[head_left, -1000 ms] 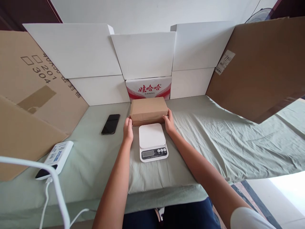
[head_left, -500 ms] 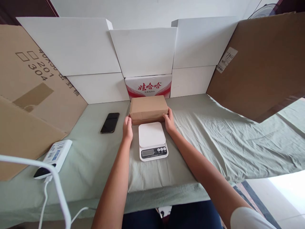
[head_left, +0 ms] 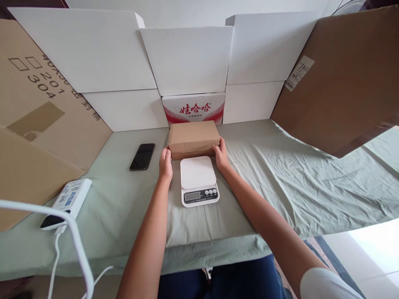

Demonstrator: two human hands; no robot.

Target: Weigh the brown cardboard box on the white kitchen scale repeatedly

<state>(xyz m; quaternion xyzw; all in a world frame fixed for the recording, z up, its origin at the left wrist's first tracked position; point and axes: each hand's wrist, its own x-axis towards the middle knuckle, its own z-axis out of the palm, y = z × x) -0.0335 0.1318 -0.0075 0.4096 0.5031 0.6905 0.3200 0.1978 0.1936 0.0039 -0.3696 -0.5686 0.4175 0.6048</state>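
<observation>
A small brown cardboard box (head_left: pixel 193 136) sits on the cloth-covered table, between my two hands. My left hand (head_left: pixel 166 163) grips its left end, with the thumb at the near corner and the other fingers mostly hidden. At the right end my right hand (head_left: pixel 221 154) holds the box, its thumb on the front face and fingers round the side. Just in front of the box, between my forearms, lies a white digital kitchen scale (head_left: pixel 198 173) with nothing on its platform. Its small display looks blank.
A black phone (head_left: pixel 142 157) lies left of the box. Further left are a white power strip (head_left: pixel 71 199) and a white cable (head_left: pixel 76 232). White boxes (head_left: pixel 190 60) and a red-and-white printed carton (head_left: pixel 195 109) line the back. Large cardboard panels flank the table on the left (head_left: pixel 40 108) and right (head_left: pixel 343 79).
The whole view has shifted slightly, so things appear a little higher. My hands keep their hold on the cardboard box, which stays behind the scale.
</observation>
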